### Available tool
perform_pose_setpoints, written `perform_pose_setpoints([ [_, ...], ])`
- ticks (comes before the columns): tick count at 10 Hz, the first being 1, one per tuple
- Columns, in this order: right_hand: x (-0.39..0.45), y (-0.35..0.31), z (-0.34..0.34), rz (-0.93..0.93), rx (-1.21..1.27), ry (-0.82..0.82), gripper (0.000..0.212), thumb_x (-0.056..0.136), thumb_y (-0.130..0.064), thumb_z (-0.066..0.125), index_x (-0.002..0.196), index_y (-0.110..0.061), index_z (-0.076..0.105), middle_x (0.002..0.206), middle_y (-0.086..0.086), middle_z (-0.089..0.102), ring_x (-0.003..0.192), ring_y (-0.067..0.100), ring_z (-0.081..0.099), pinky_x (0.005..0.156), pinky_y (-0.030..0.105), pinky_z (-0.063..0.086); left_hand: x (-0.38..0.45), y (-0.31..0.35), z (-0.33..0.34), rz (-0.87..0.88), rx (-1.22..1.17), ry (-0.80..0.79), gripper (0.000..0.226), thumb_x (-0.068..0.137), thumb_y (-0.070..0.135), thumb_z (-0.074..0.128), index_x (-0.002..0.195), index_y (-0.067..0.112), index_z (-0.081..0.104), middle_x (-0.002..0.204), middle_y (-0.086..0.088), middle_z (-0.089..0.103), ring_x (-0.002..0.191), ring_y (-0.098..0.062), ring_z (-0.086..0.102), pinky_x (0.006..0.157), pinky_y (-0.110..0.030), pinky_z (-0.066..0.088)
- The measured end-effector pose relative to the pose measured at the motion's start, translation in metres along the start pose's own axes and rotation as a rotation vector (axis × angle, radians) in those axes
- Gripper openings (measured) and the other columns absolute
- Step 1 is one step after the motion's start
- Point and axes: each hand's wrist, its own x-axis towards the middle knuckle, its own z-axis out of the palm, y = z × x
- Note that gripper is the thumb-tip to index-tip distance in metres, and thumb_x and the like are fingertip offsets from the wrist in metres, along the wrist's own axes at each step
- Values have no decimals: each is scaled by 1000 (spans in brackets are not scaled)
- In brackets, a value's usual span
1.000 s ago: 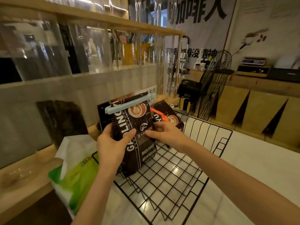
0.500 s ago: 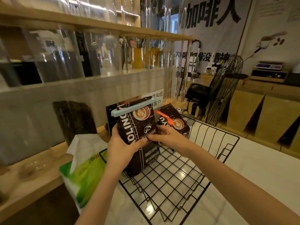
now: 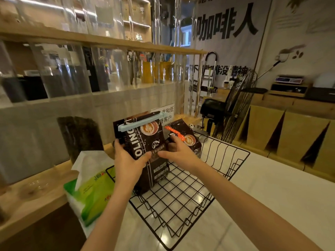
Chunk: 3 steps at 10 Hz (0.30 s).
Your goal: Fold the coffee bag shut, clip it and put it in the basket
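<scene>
A black coffee bag (image 3: 147, 142) stands upright in the left part of the black wire basket (image 3: 181, 201). Its folded top is held by a light blue clip (image 3: 139, 122). My left hand (image 3: 126, 163) grips the bag's left side, thumb across the front. My right hand (image 3: 179, 153) holds its right side, thumb touching the front and fingers behind. A second black coffee bag (image 3: 188, 138) with an orange clip (image 3: 175, 132) leans at the basket's back.
A green tissue pack (image 3: 90, 192) lies left of the basket against a wooden ledge (image 3: 36, 198). Ribbed clear panels rise behind. A black floor fan (image 3: 233, 105) stands at the back right. The white counter (image 3: 272, 187) stretches to the right.
The bag has stayed in the basket with both hands on it; my right hand's fingers have slid further behind it. The camera has tilted up and drifted, shifting the scene rightward.
</scene>
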Motion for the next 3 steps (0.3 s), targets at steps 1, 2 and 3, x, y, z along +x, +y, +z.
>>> perform_pose_setpoints([
  [1, -20, -11, -13, -54, -84, 115, 84, 82, -20, 66, 145, -22, 11, 146, 7, 37, 134, 24, 37, 102, 36, 38, -17, 23, -1, 40, -65, 222, 96, 68, 24, 75, 141, 20, 13, 150, -8, 23, 136, -24, 28, 109, -44, 31],
  [2, -52, -29, -35, -171, -77, 264, 75, 83, -21, 64, 144, -22, 20, 139, 4, 47, 123, 17, 49, 103, 37, 42, -41, 55, 5, 264, -53, 342, 81, 73, 30, 69, 139, 16, 23, 146, -8, 29, 134, -20, 27, 111, -27, 24],
  [3, -91, -42, -61, -378, -27, 514, 42, 85, -17, 61, 125, -19, 48, 108, 1, 67, 97, 7, 64, 83, 24, 53, -68, 89, 19, 362, -104, 167, 64, 80, 32, 61, 135, 18, 32, 136, -2, 42, 123, -7, 36, 94, -5, 24],
])
